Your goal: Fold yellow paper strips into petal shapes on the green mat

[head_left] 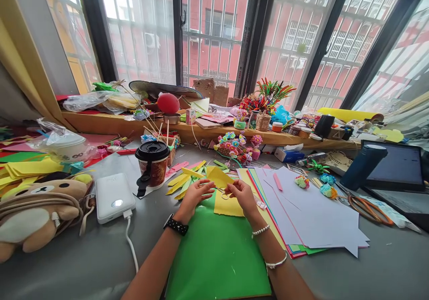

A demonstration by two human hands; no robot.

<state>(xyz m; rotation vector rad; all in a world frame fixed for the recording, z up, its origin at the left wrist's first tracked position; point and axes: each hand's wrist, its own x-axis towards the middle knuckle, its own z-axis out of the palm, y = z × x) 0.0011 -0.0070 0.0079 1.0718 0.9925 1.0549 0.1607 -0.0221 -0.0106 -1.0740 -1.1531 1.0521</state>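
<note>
Over the green board (217, 251), yellow paper (219, 176) is apparently being shaped.
The right hand (244, 197) is pinching it; the left hand (196, 199) is curving its fingers (205, 186) alongside (hold unclear); the next move is probably calling for steadiness.

1 head-worn view: faces forward and down; left hand (197, 193), right hand (244, 195), desk (385, 266) close, windows (214, 54) farther off.

Barred windows (217, 36), grey table (368, 275)
</note>
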